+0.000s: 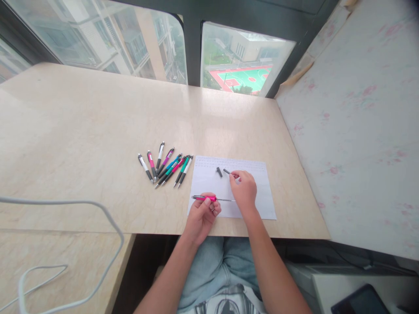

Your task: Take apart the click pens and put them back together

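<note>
My left hand (203, 214) is closed around the pink upper barrel of a ballpoint pen (209, 198), over the near part of a white sheet of paper (203, 174). A thin refill (225, 200) sticks out of the barrel to the right. Between the fingertips of my right hand (243, 187) is a slim dark pen part (226, 171), its far end pointing left; the fingers hide the rest. Just left of that part, a short black pen piece (219, 172) lies on the paper. Rows of small handwriting run along the sheet's top edge.
Several click pens (168, 168) in white, pink, purple, blue and green lie left of the paper on the pale tabletop (98, 131). A white cable (108, 213) loops at the lower left. A window frame (194, 52) borders the back, a floral-papered wall (360, 131) the right.
</note>
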### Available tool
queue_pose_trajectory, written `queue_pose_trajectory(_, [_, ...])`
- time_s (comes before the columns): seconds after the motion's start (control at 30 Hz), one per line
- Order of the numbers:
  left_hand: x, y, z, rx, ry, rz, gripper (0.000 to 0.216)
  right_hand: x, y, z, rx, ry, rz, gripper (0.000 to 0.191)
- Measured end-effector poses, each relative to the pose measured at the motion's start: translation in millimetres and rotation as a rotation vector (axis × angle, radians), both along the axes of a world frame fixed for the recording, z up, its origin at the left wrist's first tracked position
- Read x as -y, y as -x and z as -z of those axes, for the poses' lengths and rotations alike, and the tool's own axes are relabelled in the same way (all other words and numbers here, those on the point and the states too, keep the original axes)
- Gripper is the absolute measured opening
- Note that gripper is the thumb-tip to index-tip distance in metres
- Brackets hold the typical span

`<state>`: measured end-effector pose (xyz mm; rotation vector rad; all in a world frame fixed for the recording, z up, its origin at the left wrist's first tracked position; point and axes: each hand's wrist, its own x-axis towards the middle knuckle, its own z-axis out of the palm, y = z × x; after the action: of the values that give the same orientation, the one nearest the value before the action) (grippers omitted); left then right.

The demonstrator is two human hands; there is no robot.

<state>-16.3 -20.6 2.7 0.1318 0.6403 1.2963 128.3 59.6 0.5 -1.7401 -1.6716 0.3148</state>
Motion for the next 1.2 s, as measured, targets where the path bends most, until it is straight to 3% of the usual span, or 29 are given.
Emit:
queue_pose_trajectory(0.2, [-0.3,-0.7,-0.8,-0.020,-0.009,0.008,0.017,0.9,5.0,-4.3,-0.043,0.095,-0.051,0.020])
queue_pose_trajectory(0.3, [-0.4,-1.8,-1.6,-0.053,-0.007,0.008,0.017,15.5,-8.9,-14.3,-0.293,0.197,-0.094,0.027])
queue_pose_trajectory(0.43, [-0.5,-4.3,-3.0,-0.139,-0.033,0.015,0.018,41.7,-31.1,-33.0,-0.670,0.389,-0.262,0.041])
queue_pose_trajectory(0.67, [0.7,-7.0,-1.9,-0.305,-0.085,0.033,0.017,62.8,-39.1,-53.2,-0.433,0.357,-0.394,0.014])
queue_pose_trajectory(0.87, [0.8,-8.2,-5.0,-0.365,-0.143,0.114,0.019,62.3,-41.2,-52.1,-0.396,0.318,-0.401,0.011])
queue_pose_trajectory(1.2, [0.8,-9.7,-5.2,-0.380,-0.134,0.081,0.018,67.0,-43.6,-55.1,-0.336,0.271,-0.434,0.011])
